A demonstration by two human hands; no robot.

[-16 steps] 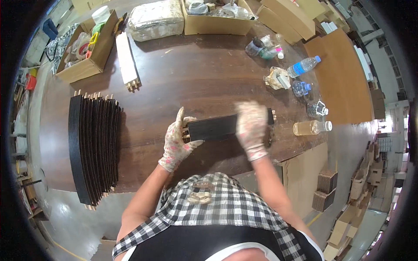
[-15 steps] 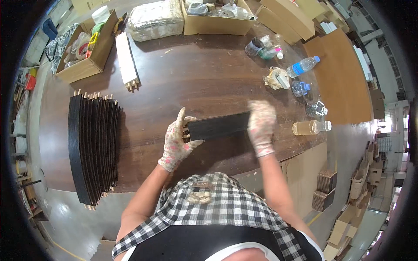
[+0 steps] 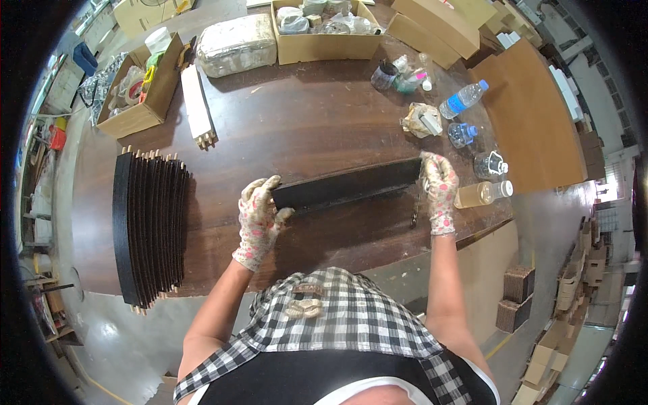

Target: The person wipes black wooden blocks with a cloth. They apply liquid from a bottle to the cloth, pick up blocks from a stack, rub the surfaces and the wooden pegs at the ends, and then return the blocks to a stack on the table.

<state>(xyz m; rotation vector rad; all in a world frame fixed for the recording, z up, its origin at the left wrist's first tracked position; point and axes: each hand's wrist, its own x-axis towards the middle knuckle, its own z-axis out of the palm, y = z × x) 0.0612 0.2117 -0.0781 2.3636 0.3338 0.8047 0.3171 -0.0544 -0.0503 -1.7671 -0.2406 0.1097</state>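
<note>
A long black slat [image 3: 351, 182] is held up by its two ends just above the brown table, tilted so its broad face shows. My left hand [image 3: 256, 219], in a white glove with pink spots, grips the slat's left end between thumb and fingers. At the right end my right hand [image 3: 440, 192], gloved alike, is closed on the slat's tip. Beneath that hand hangs or lies a small dark thing I cannot make out. To the left a row of black slats [image 3: 150, 229] with wooden dowels at their ends stands packed side by side.
White slats [image 3: 196, 108] with dowels lie at the back left, near a cardboard box of tapes [image 3: 138, 118]. A wrapped bundle [image 3: 236, 47] and another box [image 3: 327, 48] line the far edge. Several bottles [image 3: 466, 100] and a crumpled wrapper [image 3: 420, 121] stand along the right.
My right hand has moved right, from partway along the slat to its far end. The slat has turned and more of its length shows; my left hand has shifted slightly left.
</note>
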